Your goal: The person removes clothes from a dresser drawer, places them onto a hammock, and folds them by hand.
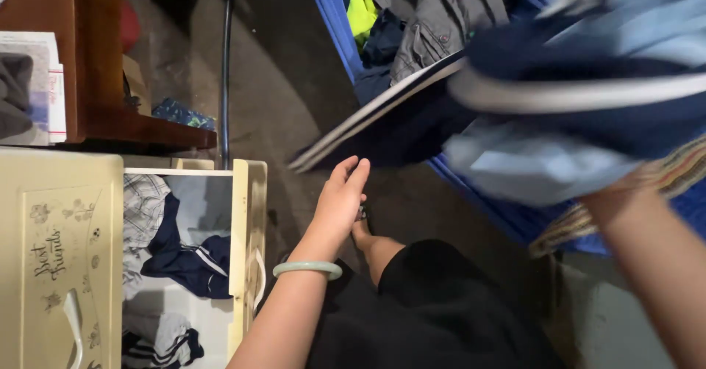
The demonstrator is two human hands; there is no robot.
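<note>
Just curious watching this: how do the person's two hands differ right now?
The left hand is open with fingers stretched forward, holding nothing; the right hand is mostly hidden under the blurred navy and light-blue garment it lifts. The left wrist wears a pale green bangle; the right shows none. Both arms are bare.

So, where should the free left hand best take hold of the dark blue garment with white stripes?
Probably at the striped edge of the garment, which hangs lowest and points toward the left hand. That hand is open just below it, so coming up from underneath seems shortest. The right hand already carries the bundle's far side; its grip is blurred.
</note>
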